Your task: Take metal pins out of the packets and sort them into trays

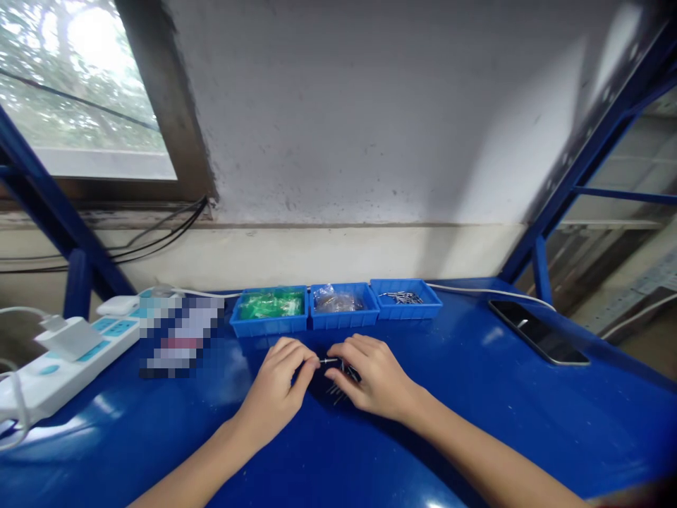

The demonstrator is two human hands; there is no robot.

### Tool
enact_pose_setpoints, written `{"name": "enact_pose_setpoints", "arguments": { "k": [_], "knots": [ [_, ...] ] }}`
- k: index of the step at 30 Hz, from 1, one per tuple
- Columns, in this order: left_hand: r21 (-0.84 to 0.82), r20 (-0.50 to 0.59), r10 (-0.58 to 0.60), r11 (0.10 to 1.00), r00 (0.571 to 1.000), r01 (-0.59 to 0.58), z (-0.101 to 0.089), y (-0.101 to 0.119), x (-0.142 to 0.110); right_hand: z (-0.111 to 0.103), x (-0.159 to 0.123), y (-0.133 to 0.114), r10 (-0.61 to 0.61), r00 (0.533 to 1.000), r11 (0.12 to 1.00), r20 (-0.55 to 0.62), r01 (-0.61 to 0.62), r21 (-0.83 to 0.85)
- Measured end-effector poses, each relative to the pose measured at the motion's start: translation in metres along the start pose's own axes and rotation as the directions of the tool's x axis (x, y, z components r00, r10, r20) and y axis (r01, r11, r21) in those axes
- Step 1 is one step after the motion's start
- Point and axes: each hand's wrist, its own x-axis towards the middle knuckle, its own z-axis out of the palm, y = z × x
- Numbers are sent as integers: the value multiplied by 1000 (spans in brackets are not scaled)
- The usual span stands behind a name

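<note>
Between the thumb and forefinger of my left hand (pixel 280 381) is one end of a small silvery metal pin (pixel 326 360) with a collar on it. The pin's other end points into the gap between thumb and forefinger of my right hand (pixel 378 374). My right hand is curled, and more dark, thin metal pins (pixel 347 370) show within its grip, partly hidden by the fingers. Several loose pins (pixel 337 392) appear just below it, over the blue table (pixel 296 466). Whether the right fingertips touch the left hand's pin I cannot tell.
Along the back stand three blue bins: one with green plastic packets (pixel 272 305), one with clear bags (pixel 338 302), one with metal pins (pixel 405 297). A phone (pixel 539 331) lies right. A power strip (pixel 79 353) and a blurred-out object (pixel 183 335) are left.
</note>
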Motion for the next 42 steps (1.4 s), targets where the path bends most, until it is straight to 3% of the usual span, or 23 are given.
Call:
{"name": "enact_pose_setpoints", "arguments": {
  "k": [14,16,18,20,22,24,26,29,32,35,38,42],
  "knots": [
    [-123,12,-162,979,987,162,6,7,8,-10,4,-4,-40,999,996,-27,38,-81],
    [-147,43,-189,970,981,193,10,10,13,-16,5,4,-27,997,995,-70,20,-93],
    [-110,88,-215,968,973,224,14,13,17,-27,4,21,52,983,990,-174,-74,-119],
    [17,135,-224,974,965,224,19,14,21,-39,0,45,197,925,950,-324,-262,-169],
    [164,170,-225,966,959,197,22,12,22,-48,-8,72,354,823,830,-444,-496,-257],
    [246,197,-232,952,952,181,23,7,22,-52,-16,93,458,757,700,-465,-630,-336],
    [275,214,-257,942,942,194,20,2,19,-50,-22,103,523,735,642,-433,-673,-367],
    [309,215,-269,931,939,196,11,-4,13,-36,-18,91,522,784,718,-337,-617,-322],
    [354,186,-240,921,953,163,5,-4,6,-19,-7,60,433,880,852,-194,-470,-230],
    [379,164,-232,912,959,156,4,-1,2,-5,0,29,328,944,930,-42,-331,-159],
    [409,152,-243,898,958,163,4,0,1,2,0,12,240,969,966,58,-233,-109],
    [419,150,-246,893,958,164,2,-5,1,3,-1,10,195,977,980,84,-189,-69]
  ]
}}
